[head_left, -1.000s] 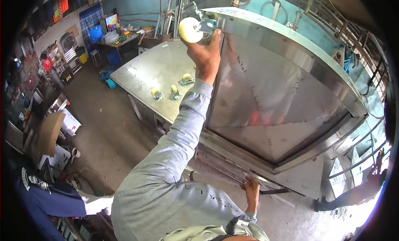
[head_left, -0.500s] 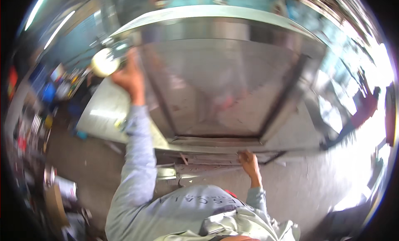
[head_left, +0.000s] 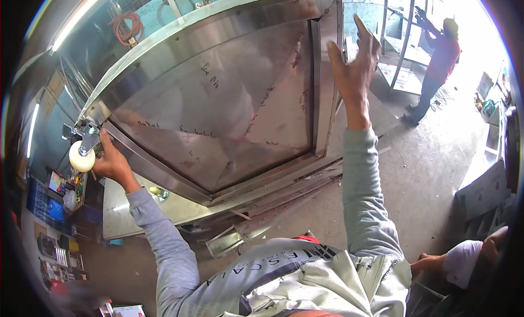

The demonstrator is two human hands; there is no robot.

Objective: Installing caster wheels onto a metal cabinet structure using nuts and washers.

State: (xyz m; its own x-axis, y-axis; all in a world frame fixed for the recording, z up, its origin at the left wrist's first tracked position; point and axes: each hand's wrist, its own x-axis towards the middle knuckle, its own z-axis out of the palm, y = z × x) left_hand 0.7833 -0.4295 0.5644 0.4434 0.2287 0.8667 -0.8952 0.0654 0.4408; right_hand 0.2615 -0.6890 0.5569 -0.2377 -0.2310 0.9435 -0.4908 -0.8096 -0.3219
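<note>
A large boxy stainless-steel frame (head_left: 164, 55) with a recessed sheet-metal panel (head_left: 218, 104) stands tilted in front of me. Handwritten marks run over the panel. At its left corner is a caster (head_left: 82, 155) with a cream wheel and a shiny metal bracket. My left hand (head_left: 113, 163) is closed at this caster, thumb up along the frame's corner; some fingers are hidden behind the wheel. Whether the caster is fastened to the frame I cannot tell. My right hand (head_left: 357, 60) is raised by the frame's right edge, fingers spread, holding nothing.
Under the frame lies a pale sheet-topped table (head_left: 128, 210), with another caster (head_left: 159, 193) on it. Metal strips (head_left: 273, 202) lie below its near edge. A person in red (head_left: 441, 60) stands at the far right near a metal rack (head_left: 401, 55). Another person's bare leg (head_left: 428, 264) shows lower right.
My right hand has risen from the frame's lower edge to beside its right side and opened. My left hand stays at the caster. The whole view has turned, showing the frame tilted.
</note>
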